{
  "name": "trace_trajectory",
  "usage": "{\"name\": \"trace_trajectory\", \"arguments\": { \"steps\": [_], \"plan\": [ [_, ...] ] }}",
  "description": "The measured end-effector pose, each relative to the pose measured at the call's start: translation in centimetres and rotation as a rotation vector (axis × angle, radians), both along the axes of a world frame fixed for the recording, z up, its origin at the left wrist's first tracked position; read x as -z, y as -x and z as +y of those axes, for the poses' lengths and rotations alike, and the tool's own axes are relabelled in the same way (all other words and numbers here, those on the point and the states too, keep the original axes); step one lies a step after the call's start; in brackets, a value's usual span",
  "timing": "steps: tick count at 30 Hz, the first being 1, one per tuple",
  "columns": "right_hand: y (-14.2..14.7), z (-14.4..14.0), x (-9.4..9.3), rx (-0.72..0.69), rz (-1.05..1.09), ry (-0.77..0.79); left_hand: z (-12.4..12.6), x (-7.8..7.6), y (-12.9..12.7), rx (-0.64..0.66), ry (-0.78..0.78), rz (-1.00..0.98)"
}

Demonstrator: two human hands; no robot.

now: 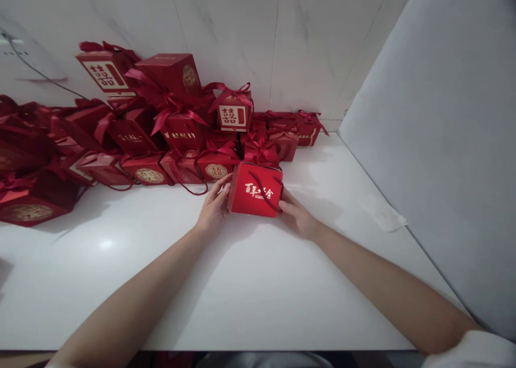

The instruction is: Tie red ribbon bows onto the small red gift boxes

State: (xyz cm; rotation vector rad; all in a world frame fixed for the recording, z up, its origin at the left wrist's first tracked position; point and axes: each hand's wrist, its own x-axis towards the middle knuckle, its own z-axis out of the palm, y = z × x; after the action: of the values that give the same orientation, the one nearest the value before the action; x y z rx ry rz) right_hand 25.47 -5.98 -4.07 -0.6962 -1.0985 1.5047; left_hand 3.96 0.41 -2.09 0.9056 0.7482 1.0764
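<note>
A bright red gift box (252, 201) with gold Chinese lettering and a dark red cord handle is between my two hands, in front of the stacked boxes. My left hand (214, 206) grips its left side, fingers curled along the edge. On the opposite side my right hand (296, 213) closes round the right edge near the lower corner, its thumb by the cord. Just behind the held box, a box with a red ribbon bow (260, 150) is partly covered. Left of it sits a box with a round gold emblem (216, 171).
Many red gift boxes are piled along the tiled wall, including a top box (105, 73) with a white label. A large box (34, 204) lies at the left. A white tissue (385, 215) rests on the white table (250, 287) beside the grey side panel (443, 142).
</note>
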Motion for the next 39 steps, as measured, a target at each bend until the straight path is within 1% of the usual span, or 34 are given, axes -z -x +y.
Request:
{"name": "trace_trajectory", "arguments": {
  "steps": [3, 6, 7, 9, 11, 13, 15, 18, 22, 24, 26, 29, 32, 35, 37, 39],
  "plan": [
    [-0.1, 0.1, 0.2, -0.017, 0.009, -0.015, 0.2, 0.2, 0.3, -0.023, -0.055, 0.034],
    [-0.1, 0.3, 0.6, 0.038, -0.013, -0.012, 0.1, 0.4, 0.4, 0.007, -0.063, 0.059],
    [-0.1, 0.3, 0.6, 0.057, -0.025, -0.005, -0.1, 0.4, 0.5, 0.048, -0.061, 0.056],
    [0.0, 0.4, 0.7, 0.071, -0.039, 0.012, -0.5, 0.4, 0.5, 0.178, -0.075, 0.023],
    [0.0, 0.4, 0.7, 0.066, -0.031, 0.013, -1.0, 0.3, 0.5, 0.344, -0.136, -0.008],
    [0.0, 0.3, 0.7, 0.055, -0.030, 0.007, -1.3, 0.0, 0.4, 0.485, -0.211, 0.015],
    [0.1, 0.2, 0.5, 0.038, -0.043, 0.010, -1.5, -0.2, 0.4, 0.551, -0.239, 0.058],
    [0.1, 0.1, 0.3, 0.020, -0.050, 0.022, -1.5, 0.0, 0.4, 0.545, -0.226, 0.074],
    [0.0, 0.0, -0.1, -0.005, 0.019, 0.071, -1.2, 0.9, 0.5, 0.548, -0.199, 0.067],
    [-0.2, 0.1, -0.1, -0.018, 0.053, 0.108, -1.0, 1.1, 0.5, 0.552, -0.165, 0.057],
    [-0.3, 0.2, -0.1, -0.019, 0.057, 0.117, -0.7, 0.9, 0.5, 0.577, -0.116, 0.058],
    [-0.5, 0.4, 0.2, -0.025, 0.027, 0.073, -0.4, 0.4, 0.4, 0.601, -0.059, 0.066],
    [-0.4, 0.3, 0.4, -0.002, 0.002, 0.010, -0.4, 0.2, 0.2, 0.565, -0.056, 0.046],
    [-0.1, 0.0, 0.5, 0.046, 0.018, -0.020, -0.7, 0.3, 0.2, 0.510, -0.060, 0.024],
    [0.0, 0.0, 0.4, 0.045, 0.056, -0.001, -0.9, 0.4, 0.1, 0.484, -0.050, 0.028],
    [0.0, 0.2, 0.4, 0.017, 0.103, 0.057, -1.0, 0.3, 0.1, 0.461, -0.037, 0.054]
  ]
}}
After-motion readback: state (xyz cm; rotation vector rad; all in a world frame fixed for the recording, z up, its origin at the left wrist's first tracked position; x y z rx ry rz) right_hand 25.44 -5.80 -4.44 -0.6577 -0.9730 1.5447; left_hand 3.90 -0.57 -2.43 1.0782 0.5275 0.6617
